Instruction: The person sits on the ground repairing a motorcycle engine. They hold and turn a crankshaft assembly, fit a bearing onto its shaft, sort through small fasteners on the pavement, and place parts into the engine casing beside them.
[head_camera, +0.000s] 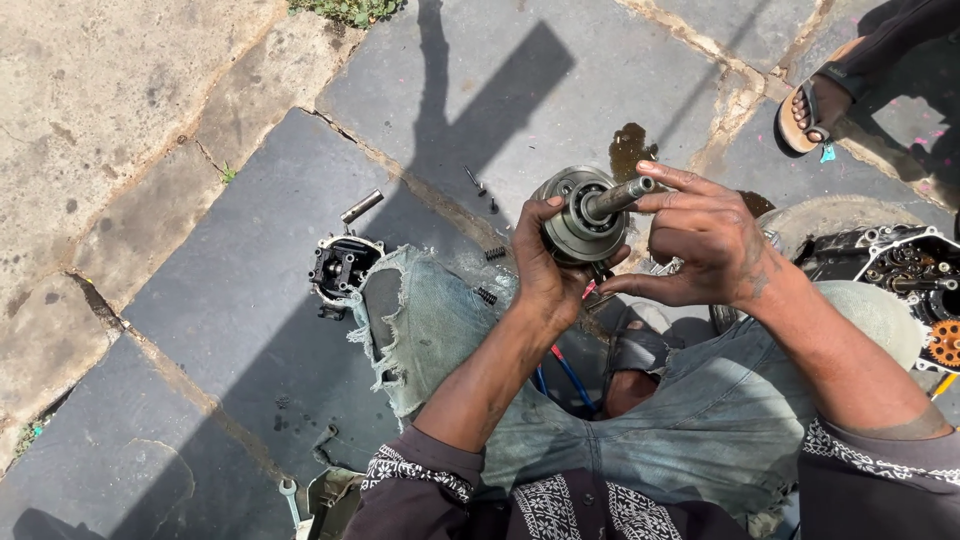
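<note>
The left hand (545, 265) is clenched around the rim of a round metal clutch assembly (578, 215), holding it up above the person's knees, over the stone pavement (230, 290) and clear of it. A steel shaft (618, 197) sticks out of the assembly's centre toward the upper right, and the right hand (705, 238) has its fingers pinched on that shaft, the index finger stretched along its tip and the thumb below. Beneath the hands lies a torn blue denim rag (415, 320), spread over the dark slab, with two small coil springs (491, 273) near its upper edge. Just beside the rag's left edge sits a black engine part (342, 268) with a short metal tube (361, 206) close above it. A few small screws (478, 186) lie on the grey slab beyond the assembly, beside a dark oil stain (628, 150). At the right edge stands an open engine case (905, 270) with an orange gear (944, 343). Another person's sandalled foot (812, 110) rests at the upper right corner. The left half of the pavement lies open, cut by cracked joints.
</note>
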